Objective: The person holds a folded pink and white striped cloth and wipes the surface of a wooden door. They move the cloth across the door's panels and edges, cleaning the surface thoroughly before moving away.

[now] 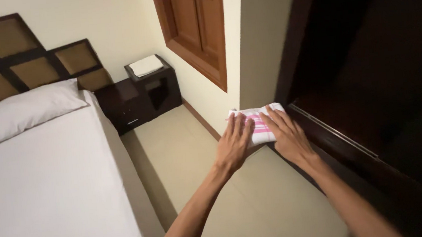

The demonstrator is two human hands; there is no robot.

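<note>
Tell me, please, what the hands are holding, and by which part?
Both hands lie flat on a folded white cloth with pink stripes: left hand on its left half, right hand on its right. Neither visibly grips it.

Bed (49, 188) left, nightstand (140, 96) behind it — cloth (258, 124) right, under both hands.

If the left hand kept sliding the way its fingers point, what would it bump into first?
Probably the cream wall corner just past the folded white-and-pink cloth that the left hand presses flat. Depth is hard to judge.
</note>
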